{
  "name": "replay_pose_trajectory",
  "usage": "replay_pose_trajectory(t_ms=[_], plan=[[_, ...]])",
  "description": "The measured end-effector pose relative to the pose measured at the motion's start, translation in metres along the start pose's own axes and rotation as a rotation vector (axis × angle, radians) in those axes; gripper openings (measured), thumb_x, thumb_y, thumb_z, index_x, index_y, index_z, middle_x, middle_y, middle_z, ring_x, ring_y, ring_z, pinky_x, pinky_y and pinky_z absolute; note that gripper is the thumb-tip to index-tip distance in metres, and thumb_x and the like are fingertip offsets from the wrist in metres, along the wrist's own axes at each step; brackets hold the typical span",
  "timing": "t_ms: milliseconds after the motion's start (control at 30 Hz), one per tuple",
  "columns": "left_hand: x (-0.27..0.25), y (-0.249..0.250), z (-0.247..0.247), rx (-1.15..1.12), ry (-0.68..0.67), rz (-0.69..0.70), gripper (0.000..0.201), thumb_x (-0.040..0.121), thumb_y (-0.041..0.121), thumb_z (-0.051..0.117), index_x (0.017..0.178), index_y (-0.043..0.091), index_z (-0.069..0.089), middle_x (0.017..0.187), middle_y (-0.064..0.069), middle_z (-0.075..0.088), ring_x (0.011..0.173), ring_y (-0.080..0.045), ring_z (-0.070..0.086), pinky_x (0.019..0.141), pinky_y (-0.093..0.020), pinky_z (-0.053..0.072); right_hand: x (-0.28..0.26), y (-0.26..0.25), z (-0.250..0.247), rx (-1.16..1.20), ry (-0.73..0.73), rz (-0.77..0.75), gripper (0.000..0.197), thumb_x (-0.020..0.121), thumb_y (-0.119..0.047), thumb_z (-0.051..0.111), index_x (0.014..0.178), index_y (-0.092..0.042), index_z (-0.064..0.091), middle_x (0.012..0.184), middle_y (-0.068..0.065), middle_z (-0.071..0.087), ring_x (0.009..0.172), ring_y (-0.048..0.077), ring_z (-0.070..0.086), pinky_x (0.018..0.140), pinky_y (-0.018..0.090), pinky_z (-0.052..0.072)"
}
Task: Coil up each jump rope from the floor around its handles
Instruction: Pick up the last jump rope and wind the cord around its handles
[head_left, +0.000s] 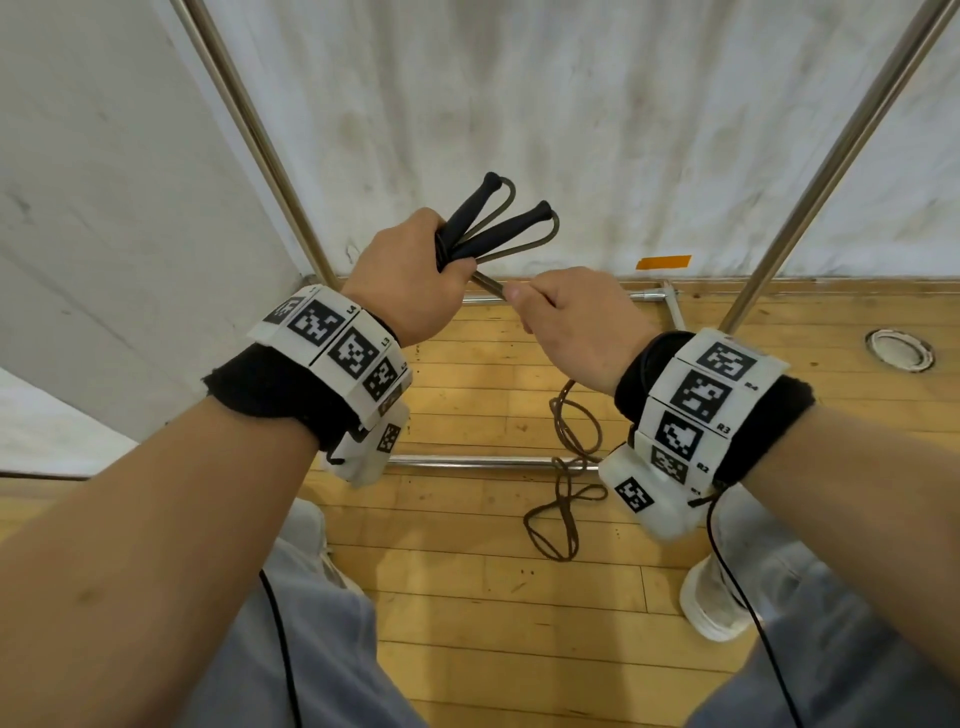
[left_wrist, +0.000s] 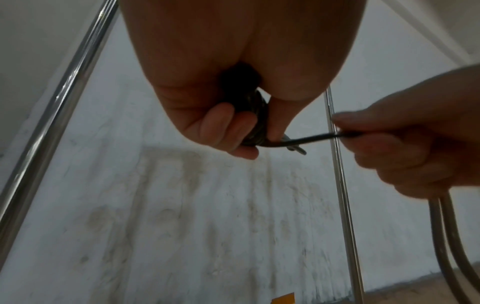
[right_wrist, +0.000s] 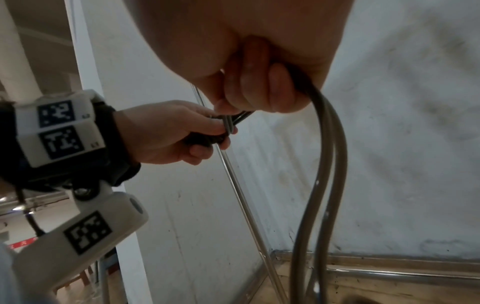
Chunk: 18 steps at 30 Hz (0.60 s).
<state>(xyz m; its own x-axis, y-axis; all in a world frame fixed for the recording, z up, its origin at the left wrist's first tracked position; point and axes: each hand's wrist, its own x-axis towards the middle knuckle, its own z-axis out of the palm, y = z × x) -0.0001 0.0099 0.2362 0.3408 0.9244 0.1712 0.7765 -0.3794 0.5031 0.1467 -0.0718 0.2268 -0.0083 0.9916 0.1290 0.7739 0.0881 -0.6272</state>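
Observation:
My left hand (head_left: 410, 270) grips two black jump-rope handles (head_left: 498, 228) held together, their tips fanning up and away. Turns of grey-brown rope (left_wrist: 255, 121) are wound round the handles inside that fist. My right hand (head_left: 566, 312), just to the right and touching distance away, holds the doubled rope (right_wrist: 327, 144) taut from the coil. From the right fist the two strands hang down to a loose tangle of rope on the floor (head_left: 563, 488). The handles' lower ends are hidden in the left palm.
Chrome frame poles (head_left: 249, 124) rise left and right (head_left: 841, 150), with floor bars (head_left: 467, 460) crossing the wooden floor. A white sheet hangs behind. An orange tape strip (head_left: 664, 262) and a round floor fitting (head_left: 898, 351) lie near. My shoes (head_left: 714, 597) stand below.

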Motion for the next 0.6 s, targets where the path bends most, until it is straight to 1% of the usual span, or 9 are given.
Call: replay_pose_trajectory(t_ms=[100, 167, 267, 300, 367, 433, 500, 533, 600], plan=[[0.003, -0.004, 0.000, -0.011, -0.018, -0.013, 0.028, 0.094, 0.035, 0.054, 0.113, 0.015, 0.049, 0.086, 0.005, 0.052, 0.075, -0.013, 0.052, 0.061, -0.025, 0.038, 0.001, -0.003, -0.003, -0.011, 0.031, 0.005, 0.049, 0.099, -0.037, 0.035, 0.054, -0.017, 0.036, 0.051, -0.005, 0.034, 0.046, 0.009, 0.033, 0.050, 0.024, 0.026], [0.005, -0.006, -0.001, -0.027, -0.003, -0.026, 0.025, 0.094, 0.037, 0.053, 0.108, 0.018, 0.046, 0.081, 0.009, 0.048, 0.070, -0.005, 0.048, 0.055, -0.022, 0.034, 0.001, -0.002, -0.008, 0.039, 0.075, 0.030, 0.051, 0.098, -0.039, 0.037, 0.052, -0.018, 0.031, 0.047, -0.007, 0.029, 0.040, 0.008, 0.031, 0.046, 0.019, 0.026], [0.007, -0.009, -0.004, -0.020, -0.001, -0.054, 0.023, 0.095, 0.039, 0.053, 0.105, 0.020, 0.043, 0.081, 0.009, 0.046, 0.068, -0.005, 0.046, 0.052, -0.020, 0.031, 0.002, 0.002, -0.009, 0.124, 0.128, 0.054, 0.049, 0.099, -0.037, 0.037, 0.054, -0.018, 0.030, 0.050, -0.007, 0.028, 0.041, 0.005, 0.033, 0.045, 0.012, 0.029], [0.008, -0.011, -0.005, -0.009, -0.020, -0.069, 0.024, 0.095, 0.038, 0.053, 0.106, 0.018, 0.044, 0.081, 0.008, 0.048, 0.068, -0.005, 0.047, 0.053, -0.021, 0.031, 0.002, 0.004, -0.009, 0.148, 0.134, 0.065, 0.047, 0.099, -0.036, 0.036, 0.056, -0.019, 0.034, 0.052, -0.007, 0.030, 0.044, 0.004, 0.034, 0.046, 0.012, 0.029], [0.009, -0.013, -0.007, 0.010, -0.080, -0.105, 0.028, 0.095, 0.037, 0.053, 0.111, 0.015, 0.046, 0.086, 0.002, 0.053, 0.069, -0.008, 0.049, 0.053, -0.022, 0.034, 0.003, 0.007, -0.009, 0.208, 0.137, 0.098, 0.042, 0.100, -0.033, 0.036, 0.063, -0.019, 0.050, 0.053, -0.010, 0.039, 0.049, 0.001, 0.041, 0.049, 0.011, 0.027], [0.007, -0.014, -0.008, 0.028, -0.121, -0.112, 0.030, 0.096, 0.034, 0.052, 0.116, 0.013, 0.044, 0.088, 0.000, 0.054, 0.070, -0.010, 0.050, 0.053, -0.023, 0.035, 0.004, 0.009, -0.011, 0.274, 0.148, 0.126, 0.039, 0.100, -0.031, 0.037, 0.072, -0.018, 0.061, 0.044, -0.013, 0.040, 0.043, -0.005, 0.042, 0.048, 0.011, 0.026], [0.003, -0.012, -0.007, 0.052, -0.142, -0.074, 0.028, 0.097, 0.030, 0.051, 0.118, 0.014, 0.040, 0.084, 0.001, 0.052, 0.068, -0.011, 0.052, 0.052, -0.024, 0.036, 0.005, 0.010, -0.013, 0.337, 0.148, 0.147, 0.040, 0.100, -0.031, 0.038, 0.069, -0.019, 0.061, 0.041, -0.012, 0.036, 0.038, 0.001, 0.037, 0.049, 0.014, 0.031], [0.000, -0.010, -0.005, 0.071, -0.161, -0.056, 0.028, 0.097, 0.029, 0.050, 0.118, 0.015, 0.039, 0.084, 0.001, 0.053, 0.068, -0.012, 0.053, 0.052, -0.024, 0.037, 0.004, 0.009, -0.014, 0.382, 0.135, 0.161, 0.041, 0.100, -0.031, 0.038, 0.066, -0.020, 0.059, 0.042, -0.012, 0.035, 0.039, 0.003, 0.035, 0.053, 0.018, 0.036], [-0.004, -0.006, 0.002, 0.132, -0.214, -0.023, 0.026, 0.097, 0.026, 0.050, 0.117, 0.015, 0.038, 0.088, -0.002, 0.056, 0.069, -0.014, 0.056, 0.053, -0.027, 0.042, 0.003, 0.006, -0.015, 0.489, 0.091, 0.198, 0.042, 0.099, -0.030, 0.038, 0.062, -0.018, 0.053, 0.042, -0.013, 0.036, 0.039, 0.005, 0.037, 0.064, 0.033, 0.050]])
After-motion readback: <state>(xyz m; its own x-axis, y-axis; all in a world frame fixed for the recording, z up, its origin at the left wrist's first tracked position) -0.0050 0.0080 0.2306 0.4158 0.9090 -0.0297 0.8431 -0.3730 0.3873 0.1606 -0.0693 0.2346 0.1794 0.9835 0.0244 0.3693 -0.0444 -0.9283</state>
